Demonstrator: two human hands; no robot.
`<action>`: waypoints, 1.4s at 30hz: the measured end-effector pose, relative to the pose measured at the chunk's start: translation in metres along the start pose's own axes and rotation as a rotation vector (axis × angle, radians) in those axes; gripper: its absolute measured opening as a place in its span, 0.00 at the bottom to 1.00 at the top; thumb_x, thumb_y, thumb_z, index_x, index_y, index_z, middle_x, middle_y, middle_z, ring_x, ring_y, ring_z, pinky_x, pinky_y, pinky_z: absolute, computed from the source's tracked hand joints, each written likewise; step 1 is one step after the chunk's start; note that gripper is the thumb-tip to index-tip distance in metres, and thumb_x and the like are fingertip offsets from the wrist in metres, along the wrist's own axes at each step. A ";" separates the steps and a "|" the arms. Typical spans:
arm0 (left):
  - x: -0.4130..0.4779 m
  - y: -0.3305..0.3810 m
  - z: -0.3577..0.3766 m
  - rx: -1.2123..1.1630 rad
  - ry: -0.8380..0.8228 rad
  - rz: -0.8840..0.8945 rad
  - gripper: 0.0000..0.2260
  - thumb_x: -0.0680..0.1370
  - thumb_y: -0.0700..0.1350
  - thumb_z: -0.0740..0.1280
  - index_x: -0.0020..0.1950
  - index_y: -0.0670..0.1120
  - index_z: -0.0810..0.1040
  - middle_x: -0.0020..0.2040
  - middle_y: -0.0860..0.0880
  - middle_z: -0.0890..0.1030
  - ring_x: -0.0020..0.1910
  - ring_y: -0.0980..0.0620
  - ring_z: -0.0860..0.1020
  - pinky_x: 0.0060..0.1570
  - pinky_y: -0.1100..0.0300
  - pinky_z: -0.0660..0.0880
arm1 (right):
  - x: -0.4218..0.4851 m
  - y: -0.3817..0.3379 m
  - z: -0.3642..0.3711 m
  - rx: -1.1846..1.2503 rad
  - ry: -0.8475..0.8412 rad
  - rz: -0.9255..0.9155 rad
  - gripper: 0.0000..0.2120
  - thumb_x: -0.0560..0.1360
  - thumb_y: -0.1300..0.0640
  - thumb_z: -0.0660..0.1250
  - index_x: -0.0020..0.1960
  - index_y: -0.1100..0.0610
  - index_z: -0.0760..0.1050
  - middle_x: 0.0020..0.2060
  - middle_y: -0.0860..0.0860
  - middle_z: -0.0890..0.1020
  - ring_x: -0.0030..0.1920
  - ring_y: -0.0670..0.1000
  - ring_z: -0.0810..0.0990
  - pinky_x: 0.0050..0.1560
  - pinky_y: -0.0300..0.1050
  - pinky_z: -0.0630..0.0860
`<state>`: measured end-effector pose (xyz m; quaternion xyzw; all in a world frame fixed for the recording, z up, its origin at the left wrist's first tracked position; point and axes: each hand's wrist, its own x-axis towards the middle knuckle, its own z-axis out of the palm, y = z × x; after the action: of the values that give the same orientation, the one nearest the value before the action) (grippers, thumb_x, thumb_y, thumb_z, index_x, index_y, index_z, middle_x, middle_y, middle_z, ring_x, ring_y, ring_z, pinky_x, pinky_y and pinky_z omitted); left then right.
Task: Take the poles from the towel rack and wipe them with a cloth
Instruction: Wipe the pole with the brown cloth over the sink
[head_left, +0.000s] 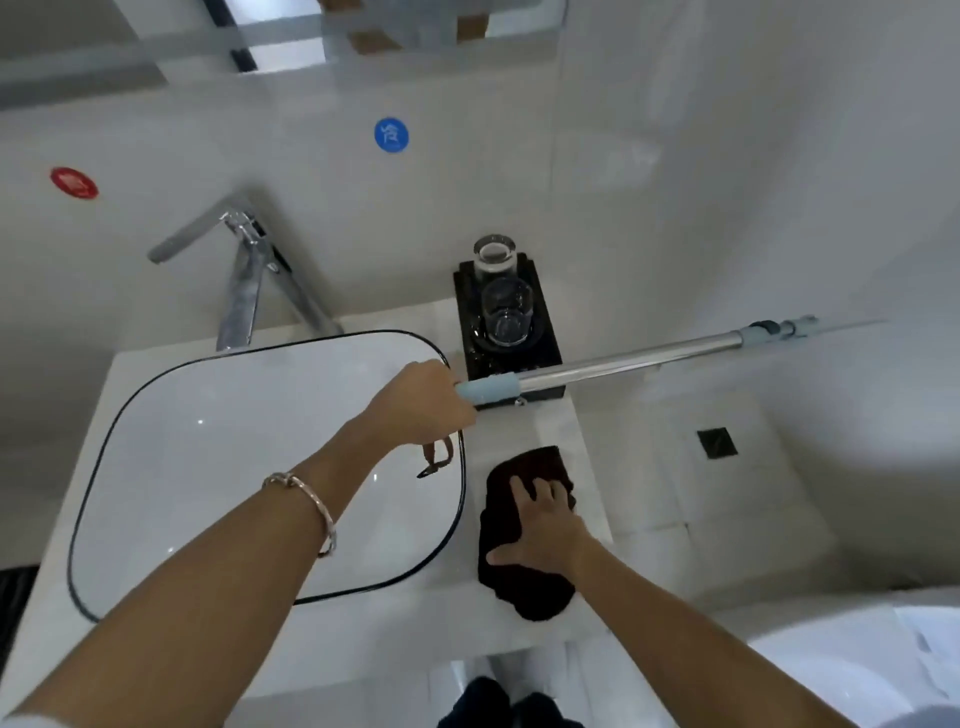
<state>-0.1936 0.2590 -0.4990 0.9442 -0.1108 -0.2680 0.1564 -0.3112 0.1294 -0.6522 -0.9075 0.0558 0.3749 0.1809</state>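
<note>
A long metal pole with light blue end pieces stretches from the middle of the view out to the right, above the counter. My left hand grips its near blue end beside the basin. A dark cloth lies on the white counter to the right of the basin. My right hand rests on top of the cloth with its fingers spread flat. The towel rack is not in view.
A white basin with a dark rim fills the left of the counter, with a chrome tap behind it. A black tray holding two glasses stands at the back, under the pole. A toilet is at lower right.
</note>
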 end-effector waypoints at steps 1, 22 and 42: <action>-0.002 -0.004 0.005 -0.013 -0.013 -0.029 0.07 0.71 0.45 0.66 0.35 0.45 0.72 0.31 0.50 0.73 0.28 0.54 0.70 0.27 0.64 0.66 | 0.002 -0.001 0.010 -0.016 0.012 0.002 0.56 0.67 0.33 0.69 0.78 0.51 0.36 0.77 0.57 0.44 0.76 0.62 0.39 0.72 0.65 0.55; -0.033 -0.028 -0.032 -0.136 0.042 -0.070 0.04 0.71 0.40 0.66 0.37 0.43 0.73 0.31 0.49 0.71 0.27 0.54 0.67 0.26 0.63 0.62 | -0.079 0.001 -0.120 0.456 0.056 -0.377 0.32 0.62 0.62 0.69 0.61 0.39 0.72 0.49 0.46 0.82 0.49 0.48 0.82 0.53 0.47 0.80; -0.137 -0.336 -0.064 -0.134 -0.052 -0.027 0.10 0.69 0.42 0.67 0.29 0.46 0.69 0.26 0.52 0.69 0.23 0.55 0.66 0.24 0.64 0.61 | -0.103 -0.336 -0.066 -0.018 0.401 -0.460 0.41 0.65 0.50 0.71 0.74 0.41 0.55 0.59 0.49 0.73 0.59 0.53 0.72 0.57 0.51 0.74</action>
<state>-0.2303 0.6256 -0.5017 0.9257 -0.0841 -0.3012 0.2126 -0.2613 0.4134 -0.4400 -0.9538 -0.1201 0.1379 0.2383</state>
